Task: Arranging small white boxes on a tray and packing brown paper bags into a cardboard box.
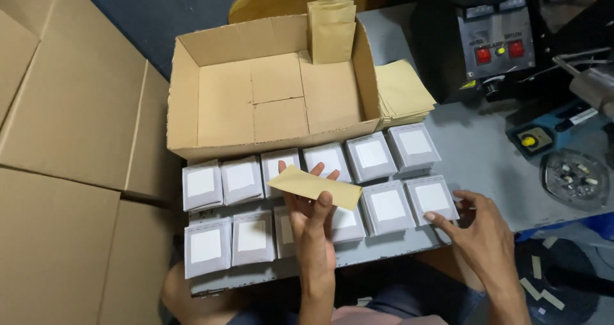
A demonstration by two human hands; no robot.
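Note:
My left hand [311,223] holds a flat tan paper pouch [313,185] between thumb and fingers, above two rows of small grey boxes with white labels [204,183]. My right hand [481,232] rests at the table's front edge, its fingertips touching the rightmost grey box of the near row [432,197]. Behind the rows stands an open, empty cardboard box [275,98].
A stack of tan pouches [403,93] lies right of the cardboard box, and a few stand upright at its back corner [332,28]. A black machine with red switches [495,44], a blue tool [550,132] and a glass dish [572,178] sit at the right. Flattened cartons [64,139] lie left.

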